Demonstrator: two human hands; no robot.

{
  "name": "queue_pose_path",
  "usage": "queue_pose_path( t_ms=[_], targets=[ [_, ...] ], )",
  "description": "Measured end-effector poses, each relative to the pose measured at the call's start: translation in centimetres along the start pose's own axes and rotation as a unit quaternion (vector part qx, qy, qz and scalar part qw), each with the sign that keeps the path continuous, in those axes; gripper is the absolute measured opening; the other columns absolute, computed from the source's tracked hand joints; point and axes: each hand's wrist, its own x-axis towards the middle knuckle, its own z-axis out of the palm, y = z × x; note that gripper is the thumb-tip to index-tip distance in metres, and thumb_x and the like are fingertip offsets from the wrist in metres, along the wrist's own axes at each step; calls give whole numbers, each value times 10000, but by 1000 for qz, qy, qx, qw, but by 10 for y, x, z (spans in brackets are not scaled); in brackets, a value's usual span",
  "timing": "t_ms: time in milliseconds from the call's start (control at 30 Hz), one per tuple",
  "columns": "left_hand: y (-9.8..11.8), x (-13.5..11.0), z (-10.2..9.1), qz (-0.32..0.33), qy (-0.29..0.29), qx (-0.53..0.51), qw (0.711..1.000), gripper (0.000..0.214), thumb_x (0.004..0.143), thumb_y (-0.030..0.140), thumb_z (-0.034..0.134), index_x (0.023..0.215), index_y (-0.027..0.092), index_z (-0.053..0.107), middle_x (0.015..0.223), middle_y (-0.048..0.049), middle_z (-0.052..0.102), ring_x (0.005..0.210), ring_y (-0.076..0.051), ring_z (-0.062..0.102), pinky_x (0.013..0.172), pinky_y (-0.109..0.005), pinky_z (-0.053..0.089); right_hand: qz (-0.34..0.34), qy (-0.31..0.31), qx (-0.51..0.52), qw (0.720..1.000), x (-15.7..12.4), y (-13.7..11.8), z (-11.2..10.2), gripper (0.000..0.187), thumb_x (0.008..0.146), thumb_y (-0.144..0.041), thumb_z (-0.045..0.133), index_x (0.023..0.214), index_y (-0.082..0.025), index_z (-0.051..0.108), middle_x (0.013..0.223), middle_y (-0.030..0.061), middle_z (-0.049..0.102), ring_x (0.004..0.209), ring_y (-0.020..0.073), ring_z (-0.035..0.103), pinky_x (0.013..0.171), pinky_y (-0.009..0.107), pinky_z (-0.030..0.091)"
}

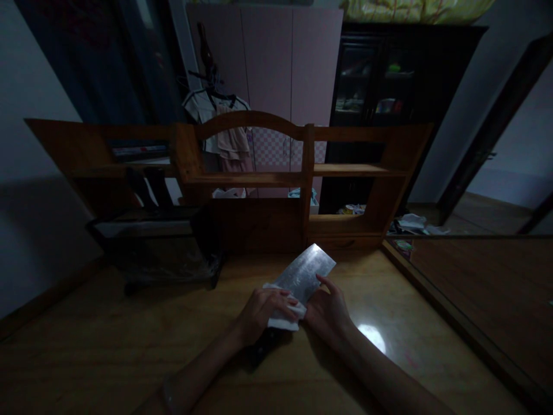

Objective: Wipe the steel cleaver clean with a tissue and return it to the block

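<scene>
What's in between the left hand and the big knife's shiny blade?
A white cloth or tissue, I can't tell which, lies between the left hand and the shiny blade. The head view shows it.

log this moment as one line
left hand: holds white cloth against knife blade | right hand: thumb by blade | rest: black stand on wooden desk

Bare surface (384, 288) lies open to a pass right of the cleaver (307, 271), as far as the raised wooden edge (453, 318). Dark-framed holder (151, 251) obstructs far left; shelf unit (259, 225) blocks straight ahead, passable only through its openings.
</scene>
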Motion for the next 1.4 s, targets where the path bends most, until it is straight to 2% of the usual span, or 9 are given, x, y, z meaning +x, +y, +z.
queue_pose_path(
  t_ms=[167,367,567,767,1067,1133,1300,1400],
  targets=[
    [-2,-1,2,-2,27,-32,999,705,1005,340,132,792,208,792,953,-32,763,1063,-217,632,1030,-347,388,8,15,-14,1000,-2,-1,-1,311,866,-385,503,1051,-153,595,939,91,730,910,267,683,852,434,515],
    [3,0,4,0,47,-39,998,684,1000,344,163,750,212,786,911,-30,765,1047,-222,642,1003,-353,425,9,13,-28,999,-5,0,3,309,868,-403,499,1027,-159,601,923,98,727,893,267,685,816,430,527],
    [2,1,5,56,49,-34,997,653,995,317,177,748,224,775,824,-21,766,911,-197,691,1015,-369,436,9,24,-33,999,-4,0,2,285,857,-389,514,1013,-167,602,860,73,721,854,253,688,774,403,538],
    [-6,-3,2,21,102,7,995,605,982,304,209,725,221,750,871,-35,759,966,-208,671,1040,-397,414,15,43,-8,999,-5,-2,3,260,879,-369,498,988,-158,605,890,80,723,815,232,689,773,383,536],
    [2,-5,-4,-45,199,47,978,555,962,325,255,704,218,735,862,-42,761,1084,-250,627,1017,-437,408,15,32,-21,999,-6,-1,3,300,865,-379,525,1015,-137,620,944,101,727,864,243,695,823,383,532],
    [-1,-6,-3,-46,210,50,975,560,961,333,245,706,214,729,858,-44,759,1080,-250,628,1013,-435,412,16,34,-28,999,-7,-2,4,290,863,-377,526,1005,-142,619,989,115,725,899,252,694,835,388,531],
    [-14,-8,-3,-20,230,63,971,417,904,410,392,742,207,718,860,-47,753,1079,-269,630,1032,-433,409,19,44,-37,998,-7,-2,6,295,877,-387,504,1007,-144,608,1031,139,719,931,258,695,888,412,516],
    [-18,-8,-3,-50,256,54,964,471,927,398,331,691,221,699,835,-37,749,1085,-256,629,1062,-430,379,21,43,-39,998,-6,-3,4,295,874,-384,508,1008,-142,610,1049,141,718,947,261,693,880,410,518]
  ],
)
